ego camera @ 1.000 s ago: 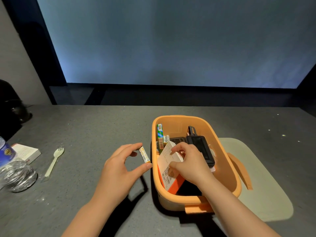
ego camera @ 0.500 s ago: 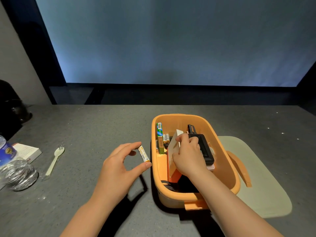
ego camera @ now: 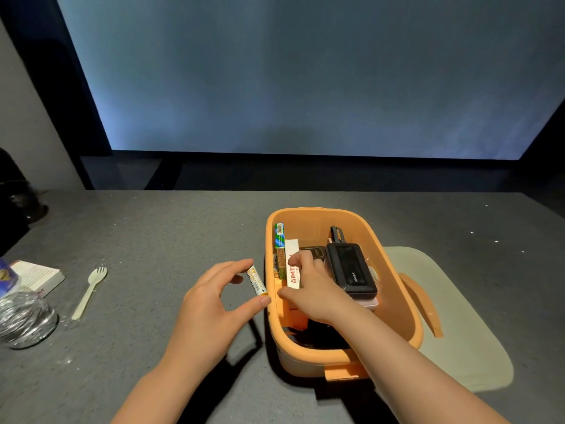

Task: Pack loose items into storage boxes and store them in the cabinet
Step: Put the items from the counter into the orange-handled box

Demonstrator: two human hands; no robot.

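An orange storage box (ego camera: 394,289) stands open on the grey table. Inside it are a green-and-blue packet (ego camera: 279,249) on edge against the left wall, a white-and-red carton (ego camera: 293,267) beside it, and a black power bank (ego camera: 351,270). My right hand (ego camera: 312,289) reaches into the box and grips the carton, which stands upright on its edge. My left hand (ego camera: 214,298) hovers just left of the box and pinches a yellow-and-white battery (ego camera: 256,281) between thumb and forefinger.
The box's pale green lid (ego camera: 458,325) lies flat to the right, partly under the box. At the left are a white plastic fork (ego camera: 90,290), a small white booklet (ego camera: 36,275) and a clear plastic bottle (ego camera: 21,316). A dark object sits at the far left edge.
My right hand has tipped the white-and-red carton from leaning to upright and slid it against the packet at the box's left wall. My left hand keeps the battery still.
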